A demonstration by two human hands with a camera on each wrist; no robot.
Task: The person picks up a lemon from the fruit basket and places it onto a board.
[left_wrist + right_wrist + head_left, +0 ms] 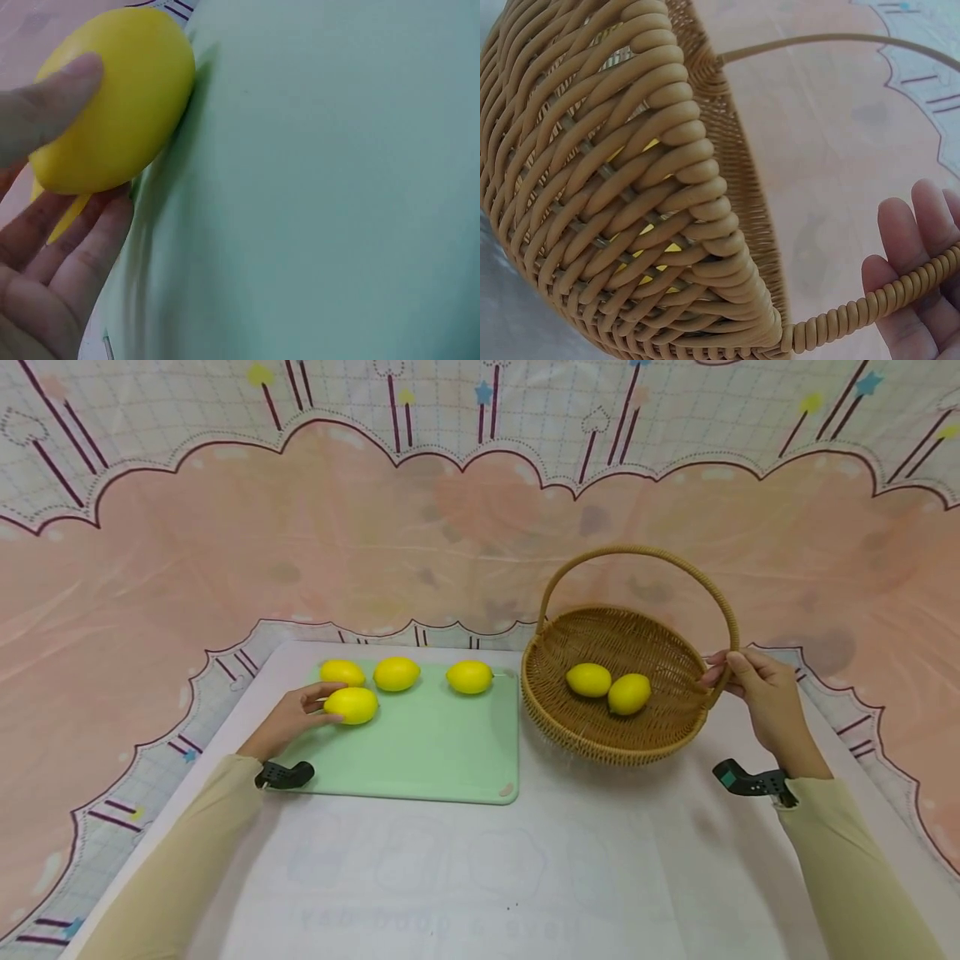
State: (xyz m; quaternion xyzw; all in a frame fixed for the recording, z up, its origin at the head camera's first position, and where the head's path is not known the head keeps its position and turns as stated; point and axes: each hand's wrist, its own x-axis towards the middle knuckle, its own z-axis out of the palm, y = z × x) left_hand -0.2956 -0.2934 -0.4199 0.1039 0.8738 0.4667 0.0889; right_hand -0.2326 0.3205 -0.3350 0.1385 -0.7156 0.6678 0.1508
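On the left part of the green cutting board [442, 760], my left hand [288, 718] holds a yellow lemon [352, 705]. In the left wrist view the thumb [52, 101] presses one side of this lemon [139, 97], with the fingers round its underside. Behind it on the board lie another lemon [342, 672], a middle lemon [397, 674] and one farther right [469, 677]. My right hand [761, 689] grips the base of the handle of a wicker basket [615, 747], which leans towards me. Inside are a left lemon [588, 680] and a right lemon [629, 694].
The board and basket are side by side on a white-covered table [450, 877]. A patterned pink cloth [360, 543] hangs behind. The basket's tall handle [637, 551] arches above its rim. Black bands with devices [288, 774] sit on both wrists.
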